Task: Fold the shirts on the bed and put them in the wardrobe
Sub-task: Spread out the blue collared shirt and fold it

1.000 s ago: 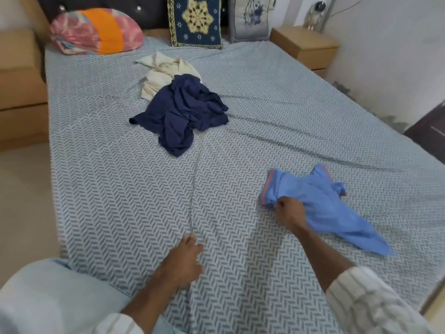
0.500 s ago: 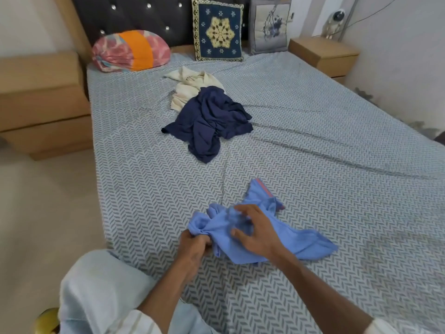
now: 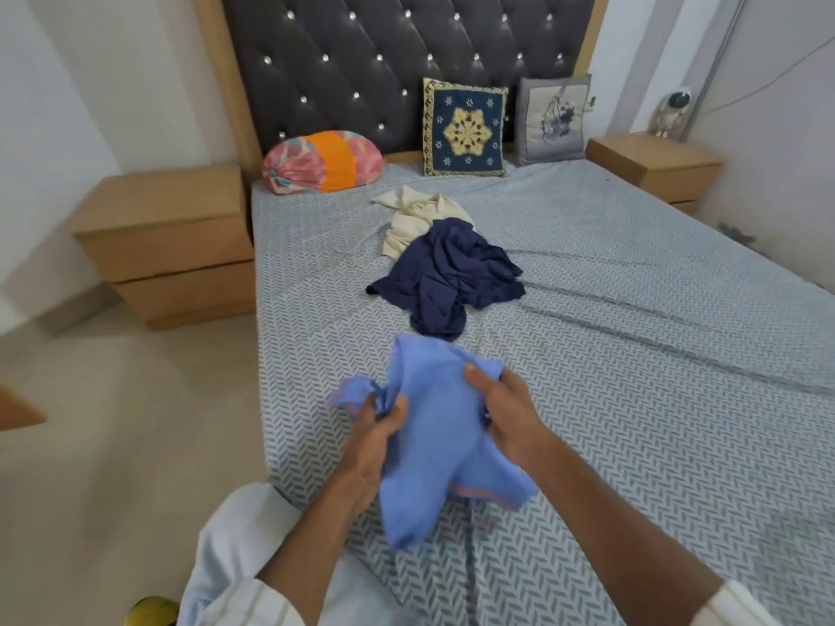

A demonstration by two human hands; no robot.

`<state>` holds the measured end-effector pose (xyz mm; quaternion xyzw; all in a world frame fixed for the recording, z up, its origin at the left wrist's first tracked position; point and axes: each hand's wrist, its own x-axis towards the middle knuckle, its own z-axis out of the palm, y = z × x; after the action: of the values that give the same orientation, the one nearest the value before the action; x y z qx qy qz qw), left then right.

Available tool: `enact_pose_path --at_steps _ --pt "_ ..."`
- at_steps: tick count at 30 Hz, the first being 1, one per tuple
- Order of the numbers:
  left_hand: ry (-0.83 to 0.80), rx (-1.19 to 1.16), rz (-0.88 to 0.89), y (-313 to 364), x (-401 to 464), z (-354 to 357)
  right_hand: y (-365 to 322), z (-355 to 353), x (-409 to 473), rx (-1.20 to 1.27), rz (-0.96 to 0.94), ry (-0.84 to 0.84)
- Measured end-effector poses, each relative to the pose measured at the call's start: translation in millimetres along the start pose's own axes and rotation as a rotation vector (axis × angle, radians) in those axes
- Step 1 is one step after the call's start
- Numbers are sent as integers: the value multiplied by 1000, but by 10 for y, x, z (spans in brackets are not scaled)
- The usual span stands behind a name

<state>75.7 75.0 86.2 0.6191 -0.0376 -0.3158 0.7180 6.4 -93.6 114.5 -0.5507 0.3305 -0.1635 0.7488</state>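
Crumpled light-blue shirt (image 3: 433, 426) pinched by left hand (image 3: 370, 438) and right hand (image 3: 506, 413), above chevron-patterned bed (image 3: 632, 399)

the bed (image 3: 632, 399) wears a sheet of pale grey-blue with a darker grey herringbone pattern. near its foot edge the shirt (image 3: 433, 445) held up is light blue with thin orange-red stitching along its hems. toward the middle lies a navy blue shirt (image 3: 452, 273), plain, and just behind it a cream shirt (image 3: 415, 214). at the head edge sit a pink floral bolster (image 3: 323, 162) with a bright orange band, a navy cushion (image 3: 464, 127) with a gold star motif and gold border, and a grey cushion (image 3: 553, 117) printed with blue flowers. the headboard (image 3: 361, 61) is dark grey, tufted, with silver studs.
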Motion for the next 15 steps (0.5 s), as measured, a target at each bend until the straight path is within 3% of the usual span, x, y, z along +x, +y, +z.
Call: enact_pose_path --at_steps 3,6,8,11,13,15 --pt "-125 257 77 152 -101 -19 -272 372 -4 136 22 -5" --pt "5 487 153 401 -76 -89 -557 595 20 165 -55 -36" --pt "123 417 140 619 -35 -159 -740 616 51 162 -110 -83" --pt "113 229 112 1046 -53 -242 -826 539 68 -58 -236 -179" --pt "42 65 106 1314 -51 -245 -702 479 109 -274 -351 -440" --pt "-84 -118 107 1538 -72 -189 -496 500 102 -571 -344 -630"
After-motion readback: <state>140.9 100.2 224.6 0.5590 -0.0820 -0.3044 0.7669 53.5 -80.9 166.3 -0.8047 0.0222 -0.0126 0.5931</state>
